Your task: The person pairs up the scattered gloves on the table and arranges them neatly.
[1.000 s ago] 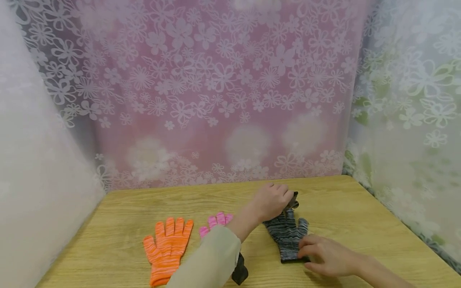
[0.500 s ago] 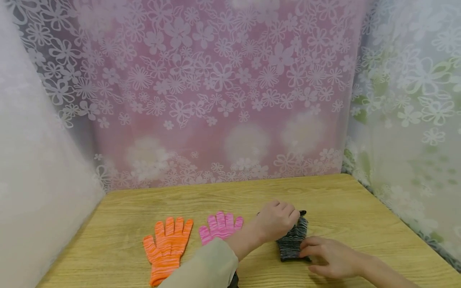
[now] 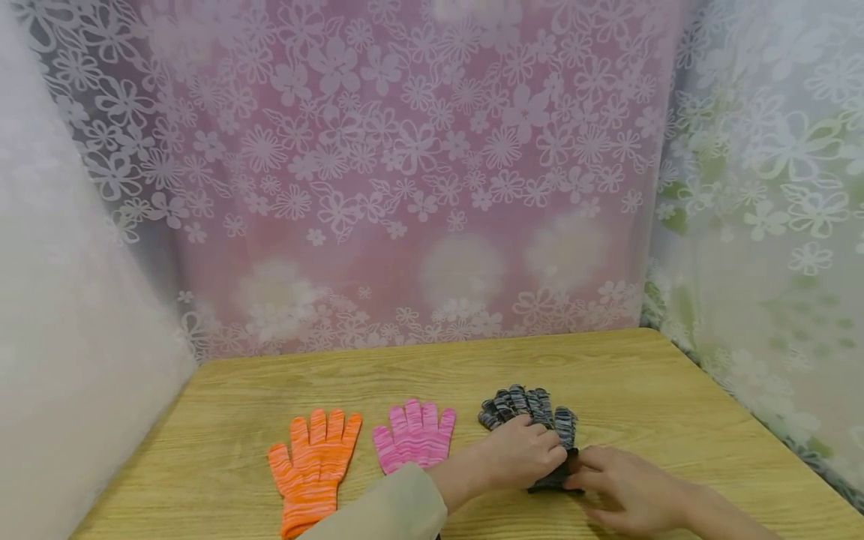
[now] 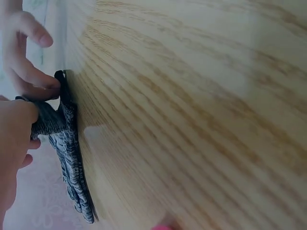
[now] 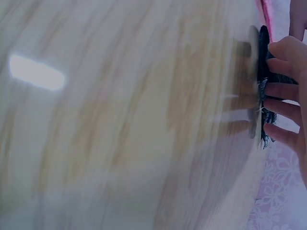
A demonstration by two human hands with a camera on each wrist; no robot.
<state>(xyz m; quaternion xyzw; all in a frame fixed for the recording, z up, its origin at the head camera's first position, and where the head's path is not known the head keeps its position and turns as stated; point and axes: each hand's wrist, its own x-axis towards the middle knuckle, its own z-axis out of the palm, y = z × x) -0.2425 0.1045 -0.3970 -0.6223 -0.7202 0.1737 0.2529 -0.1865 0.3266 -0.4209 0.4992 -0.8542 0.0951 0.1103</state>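
A pair of dark grey-and-black knit gloves [image 3: 533, 405] lies toward the table's right side, one over the other, finger ends pointing away. My left hand [image 3: 529, 454] pinches the upper glove's cuff just above the lower glove. The left wrist view shows this held part [image 4: 48, 119] raised off the lower glove [image 4: 72, 158]. To the right, my right hand [image 3: 631, 484] touches the cuff edge with its fingertips. Its thumb [image 4: 36, 28] stands apart from the glove in the left wrist view. Part of both gloves is hidden beneath my left hand.
An orange knit glove [image 3: 317, 465] lies flat at the left of the wooden table [image 3: 378, 367]. Between it and the dark pair is a pink knit glove [image 3: 416, 439], near my left forearm. Flowered curtains [image 3: 418, 187] surround the table at the back and sides.
My left hand has come nearer along the lower glove, drawing the upper glove's cuff over it, so the upper fingers now lie spread on top. My right hand has stayed at the cuff.
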